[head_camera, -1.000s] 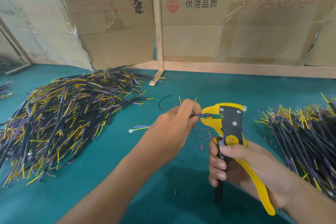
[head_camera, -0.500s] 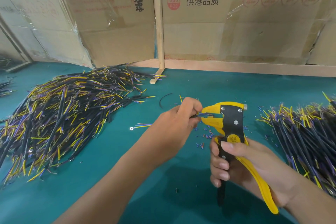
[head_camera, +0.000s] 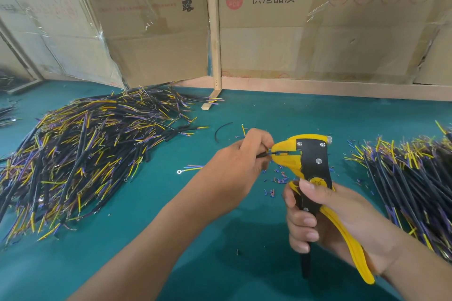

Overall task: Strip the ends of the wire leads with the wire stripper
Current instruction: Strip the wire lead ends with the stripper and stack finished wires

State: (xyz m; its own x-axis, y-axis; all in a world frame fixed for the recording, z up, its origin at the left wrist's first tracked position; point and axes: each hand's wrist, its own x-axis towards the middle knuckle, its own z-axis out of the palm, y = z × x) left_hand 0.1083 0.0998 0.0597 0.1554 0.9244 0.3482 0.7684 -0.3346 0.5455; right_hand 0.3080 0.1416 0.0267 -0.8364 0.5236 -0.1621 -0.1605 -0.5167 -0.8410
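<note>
Teal matting covers the workbench (head_camera: 151,239), and nearest the camera the right hand (head_camera: 330,222) curls its fingers round the handles of a yellow-and-black wire stripper (head_camera: 310,166), thumb laid across the black body just below the round yellow dial. Its yellow head points left, raised off the bench. Just beside that head, the left hand (head_camera: 234,168) pinches a black-sheathed wire lead (head_camera: 265,153) between thumb and curled fingers; the lead's thin coloured ends reach right from the fingertips into the stripper's jaws, so the lead sits between the two hands, above the mat. Below the jaws lies a scatter of tiny blue and red insulation offcuts (head_camera: 278,179). A loose lead with a ring terminal (head_camera: 189,168) rests on the mat left of the left wrist. Farther left spreads a big heap of black, yellow and purple wire leads (head_camera: 80,154); a second such heap (head_camera: 413,178) lies at the right. Behind stand taped cardboard cartons (head_camera: 318,32) and a wooden post (head_camera: 214,32).
</note>
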